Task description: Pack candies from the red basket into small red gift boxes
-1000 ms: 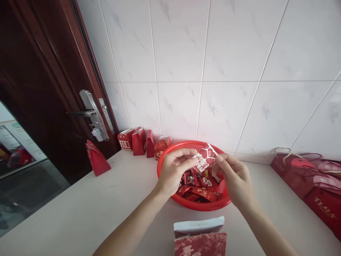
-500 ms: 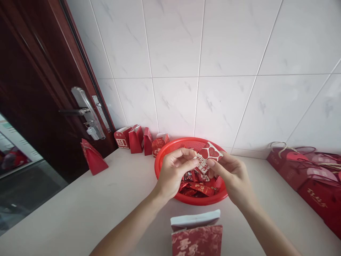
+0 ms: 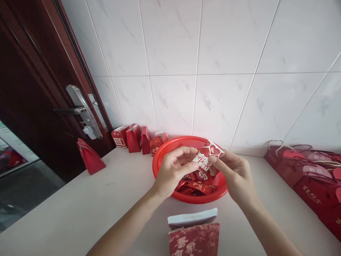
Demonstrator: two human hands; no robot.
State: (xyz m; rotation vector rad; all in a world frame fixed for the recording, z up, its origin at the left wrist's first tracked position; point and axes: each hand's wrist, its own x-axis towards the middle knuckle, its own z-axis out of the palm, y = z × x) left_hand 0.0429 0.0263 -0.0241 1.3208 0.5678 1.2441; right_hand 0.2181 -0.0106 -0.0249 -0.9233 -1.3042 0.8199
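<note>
Between my two hands is a small white candy packet (image 3: 204,160) printed with red hearts and red characters. My left hand (image 3: 178,170) pinches its left edge with thumb and fingers. On its right side, my right hand (image 3: 233,172) grips it with the thumb in front. Both hands hover over a red plastic basket (image 3: 162,190), which holds several red-wrapped candies (image 3: 197,186), partly hidden by my hands. In front of the basket, close to me, a red paper gift box (image 3: 194,238) stands with its white-lined top open; its lower part is cut off by the frame.
Several small red gift boxes (image 3: 134,138) stand along the tiled wall, left of the basket. A red triangular box (image 3: 90,158) sits near the table's left edge. Red gift bags with cord handles (image 3: 301,177) crowd the right side. A dark door (image 3: 48,71) is at the left.
The packet has tilted slightly in my fingers, showing more of its printed characters. Both hands still hold it over the basket. The view has shifted slightly.
</note>
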